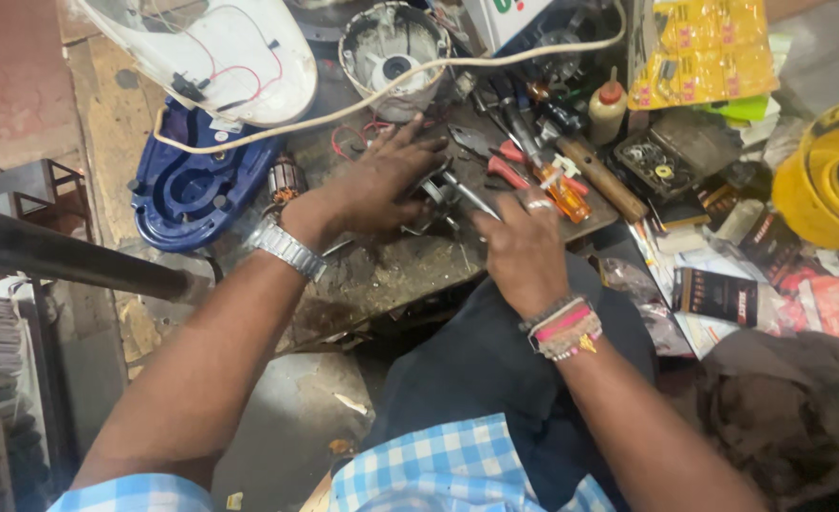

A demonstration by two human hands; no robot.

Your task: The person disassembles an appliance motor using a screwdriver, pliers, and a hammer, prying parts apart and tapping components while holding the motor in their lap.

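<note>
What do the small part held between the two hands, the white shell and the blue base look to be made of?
Small part, between left hand and right hand: apparently bare metal, grey with bright glints. White shell: likely moulded plastic, glossy, smooth and curved. Blue base: likely plastic too, with moulded ribs and recesses and a duller sheen.

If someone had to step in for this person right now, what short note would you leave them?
Left hand: lies spread on the dirty workbench, fingers steadying a small metal part. Whether it grips it, I cannot tell.
Right hand: closed on a slim metal tool whose tip meets that part.
Nearby: red-handled pliers and an orange-handled screwdriver just beyond the hands; a motor armature left of the left wrist; an open blue casing with its white cover and a round grey housing farther back.
Done: the casing is opened.
Left: the small part is in hand; nothing is reassembled.
</note>
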